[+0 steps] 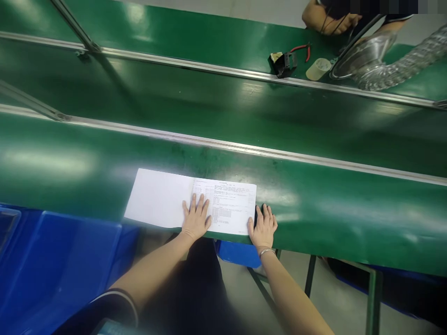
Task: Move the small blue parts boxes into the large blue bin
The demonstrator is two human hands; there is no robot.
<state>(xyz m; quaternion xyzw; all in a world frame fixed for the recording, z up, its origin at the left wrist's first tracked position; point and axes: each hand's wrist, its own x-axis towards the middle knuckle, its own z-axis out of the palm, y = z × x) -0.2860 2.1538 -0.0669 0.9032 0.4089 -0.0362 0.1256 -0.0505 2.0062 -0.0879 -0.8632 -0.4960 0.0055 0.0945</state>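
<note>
Item: open booklet [190, 201], lying at the near edge of the green tabletop [349, 218]. Left hand [196, 217] pressed flat on it, grip open; right hand [263, 228] flat beside its right corner, empty. Risk: overhanging edge may slide off toward the blue bin [52, 265].

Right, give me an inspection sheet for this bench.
Surface: glossy green conveyor bench with metal rails.
Job's things: open white paper booklet, right page printed.
Clutter: black clip-like part, red-handled pliers, beige tape roll.
Hands: left hand flat on booklet; right hand flat at its right edge.
Cables: nothing seen.
Surroundings: blue plastic bins, silver flexible duct, another person's hand.
</note>
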